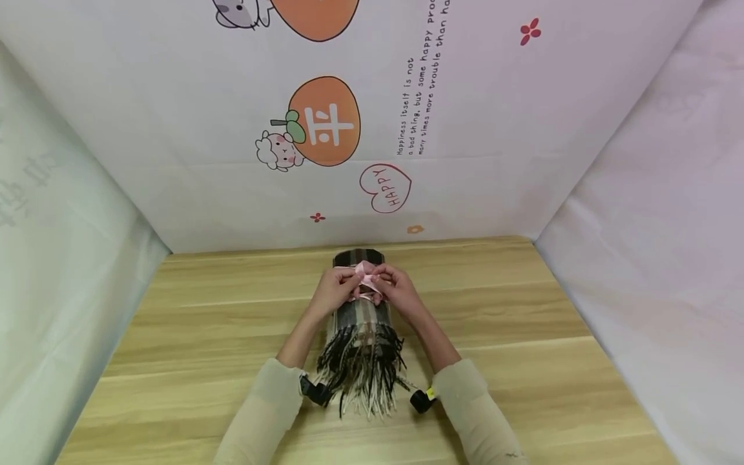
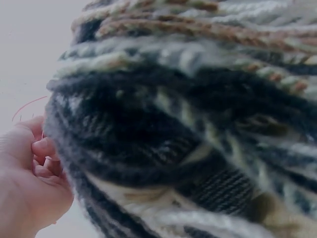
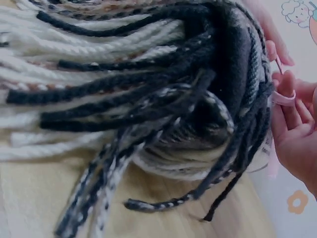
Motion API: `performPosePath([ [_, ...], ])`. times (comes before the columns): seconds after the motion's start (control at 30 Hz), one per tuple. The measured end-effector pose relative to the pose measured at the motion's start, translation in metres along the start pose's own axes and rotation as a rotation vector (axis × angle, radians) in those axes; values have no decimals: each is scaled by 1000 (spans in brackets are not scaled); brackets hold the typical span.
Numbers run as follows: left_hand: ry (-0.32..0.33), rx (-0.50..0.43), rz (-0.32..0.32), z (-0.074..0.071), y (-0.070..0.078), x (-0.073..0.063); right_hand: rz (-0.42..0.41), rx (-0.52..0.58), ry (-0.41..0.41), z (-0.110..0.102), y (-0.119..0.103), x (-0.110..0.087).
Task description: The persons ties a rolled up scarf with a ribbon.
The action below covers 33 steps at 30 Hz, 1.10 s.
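Observation:
A rolled plaid scarf (image 1: 363, 315) in black, grey and brown lies lengthwise on the wooden table, its long fringe (image 1: 366, 368) spread toward the person. Around its upper part runs a pink ribbon (image 1: 365, 268), looped on top. My left hand (image 1: 337, 290) pinches the ribbon from the left, while my right hand (image 1: 400, 294) pinches it from the right, the fingertips of both close together. In the right wrist view a ribbon loop (image 3: 284, 98) passes round a finger of the right hand (image 3: 297, 129). Fringe covers most of the left wrist view, partly hiding the left hand (image 2: 34, 183).
The wooden table (image 1: 494, 310) ends at a white printed backdrop (image 1: 465, 187) behind the roll. White cloth walls (image 1: 651, 213) close in both sides. Black wrist cameras (image 1: 422, 401) hang by the sleeves, close to the fringe.

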<state>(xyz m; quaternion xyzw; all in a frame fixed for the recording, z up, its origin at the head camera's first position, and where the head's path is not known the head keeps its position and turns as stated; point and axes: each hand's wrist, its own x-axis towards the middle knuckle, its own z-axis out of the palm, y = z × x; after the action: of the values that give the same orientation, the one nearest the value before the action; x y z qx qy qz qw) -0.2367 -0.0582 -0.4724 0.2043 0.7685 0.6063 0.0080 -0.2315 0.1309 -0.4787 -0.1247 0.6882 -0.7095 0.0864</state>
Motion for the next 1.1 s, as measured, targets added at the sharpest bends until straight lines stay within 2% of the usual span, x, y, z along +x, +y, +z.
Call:
performPosePath([
  [0.13, 2, 19, 7, -1, 2, 1, -90, -207, 85, -1, -7, 1],
  [0.27, 15, 3, 17, 1, 4, 3, -187, -319, 94, -3, -18, 0],
  [0.43, -15, -7, 27, 7, 4, 4, -192, -461, 121, -8, -26, -7],
  [0.53, -18, -2, 32, 9, 4, 4, -176, -513, 84, -12, -30, -9],
  [0.7, 21, 6, 33, 7, 6, 6, -110, -481, -37, -20, -40, -8],
  [0.9, 33, -7, -4, 3, 6, 5, 15, -325, -173, -21, -49, -9],
  [1.0, 47, -20, -26, 3, 6, 2, 48, -302, -191, -16, -48, -11],
  [1.1, 54, -21, -39, 3, 6, 1, 68, -308, -154, -11, -46, -14],
])
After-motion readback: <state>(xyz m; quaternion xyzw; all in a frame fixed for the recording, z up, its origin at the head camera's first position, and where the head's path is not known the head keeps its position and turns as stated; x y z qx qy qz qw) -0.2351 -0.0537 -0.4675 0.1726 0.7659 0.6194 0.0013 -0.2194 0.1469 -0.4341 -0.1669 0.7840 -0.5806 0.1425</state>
